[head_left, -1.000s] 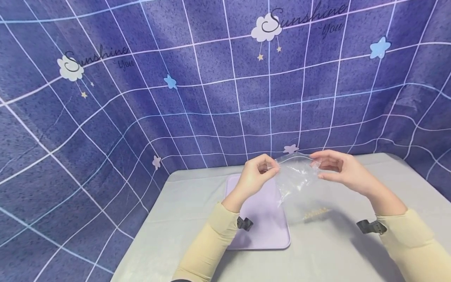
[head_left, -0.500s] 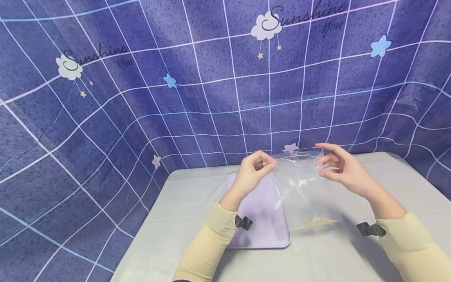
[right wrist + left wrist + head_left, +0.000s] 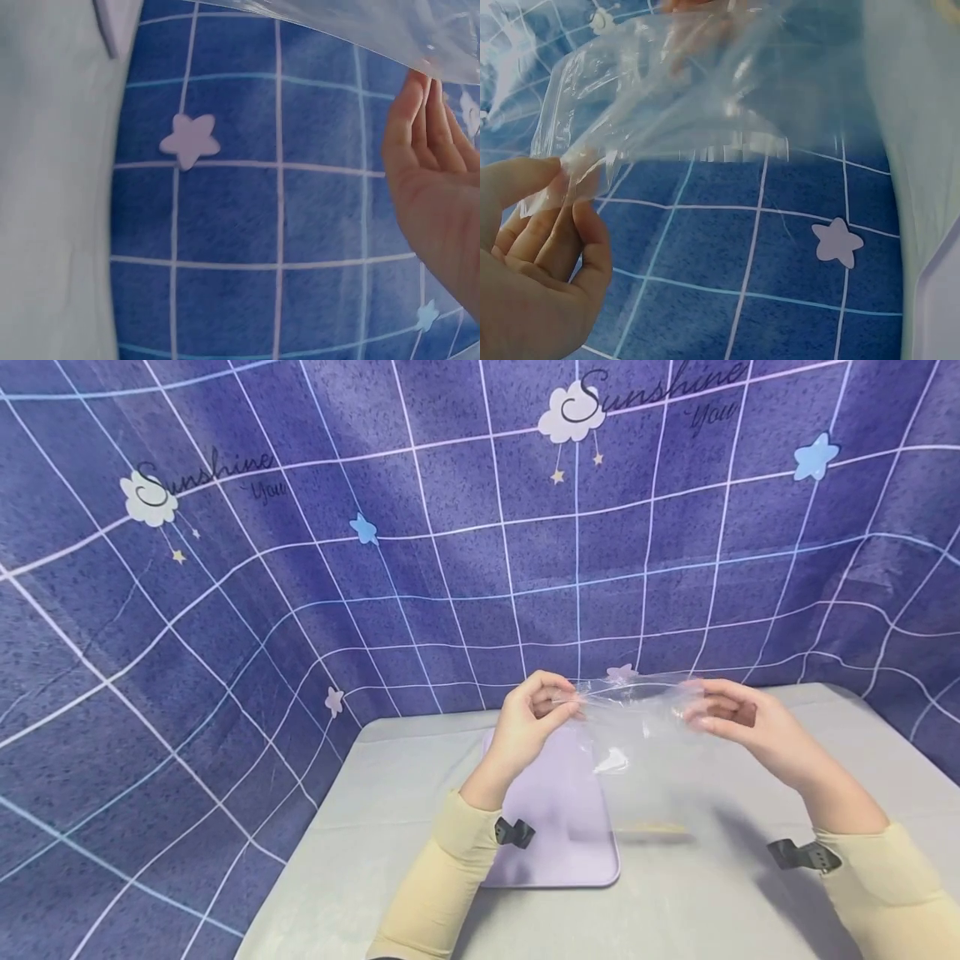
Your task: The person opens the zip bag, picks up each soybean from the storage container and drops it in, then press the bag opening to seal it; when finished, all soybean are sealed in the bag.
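A clear plastic bag point(image 3: 633, 756) hangs upright between my hands above the table. At its bottom lies a blurred yellow strip of small pieces point(image 3: 652, 832), too smeared to tell their kind. My left hand point(image 3: 521, 727) pinches the bag's upper left corner between thumb and fingers. Opposite, my right hand point(image 3: 757, 727) pinches the upper right corner. In the left wrist view the film point(image 3: 667, 90) spreads out from my left hand point(image 3: 544, 262). The right wrist view has my right hand point(image 3: 435, 150) with its fingertips at the bag's edge point(image 3: 375, 30).
A lilac tray point(image 3: 555, 860) lies on the grey-white table cover point(image 3: 405, 793), behind and left of the bag. Blue checked fabric point(image 3: 450, 568) with stars and clouds rises along the back and side of the table.
The right hand has moved slightly right and its index finger has come down to the bag's edge. The top edge is stretched wider, and the bag's bottom has swung left.
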### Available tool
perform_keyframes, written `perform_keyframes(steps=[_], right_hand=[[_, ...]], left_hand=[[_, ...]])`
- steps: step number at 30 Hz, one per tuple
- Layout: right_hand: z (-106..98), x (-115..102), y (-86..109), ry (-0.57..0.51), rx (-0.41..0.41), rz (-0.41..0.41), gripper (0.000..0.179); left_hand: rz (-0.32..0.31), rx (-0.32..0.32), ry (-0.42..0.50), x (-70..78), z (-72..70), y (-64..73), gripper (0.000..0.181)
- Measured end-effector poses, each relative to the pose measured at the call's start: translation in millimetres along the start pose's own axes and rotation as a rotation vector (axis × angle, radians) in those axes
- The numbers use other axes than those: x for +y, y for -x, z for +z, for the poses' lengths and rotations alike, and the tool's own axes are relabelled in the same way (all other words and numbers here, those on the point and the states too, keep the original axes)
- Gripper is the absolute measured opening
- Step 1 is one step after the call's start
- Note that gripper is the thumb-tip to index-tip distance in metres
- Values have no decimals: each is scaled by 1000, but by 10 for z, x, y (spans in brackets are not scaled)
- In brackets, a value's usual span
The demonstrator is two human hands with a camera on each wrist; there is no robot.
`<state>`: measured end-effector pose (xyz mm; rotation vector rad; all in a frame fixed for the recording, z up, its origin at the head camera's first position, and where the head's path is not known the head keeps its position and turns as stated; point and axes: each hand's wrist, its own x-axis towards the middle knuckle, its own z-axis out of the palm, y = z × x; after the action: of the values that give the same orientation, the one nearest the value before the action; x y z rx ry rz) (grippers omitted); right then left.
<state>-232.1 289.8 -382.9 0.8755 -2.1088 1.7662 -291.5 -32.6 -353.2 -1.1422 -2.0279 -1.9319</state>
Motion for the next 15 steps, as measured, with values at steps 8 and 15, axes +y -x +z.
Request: perform_keyframes(steps=[8,15], right_hand=[[146,-232,-77,91,130,45,23],[138,-267,-56,222,185,93,18]], left_hand=[[25,18,-15,91,48,22,25],[19,75,-5,152,25,62,13]])
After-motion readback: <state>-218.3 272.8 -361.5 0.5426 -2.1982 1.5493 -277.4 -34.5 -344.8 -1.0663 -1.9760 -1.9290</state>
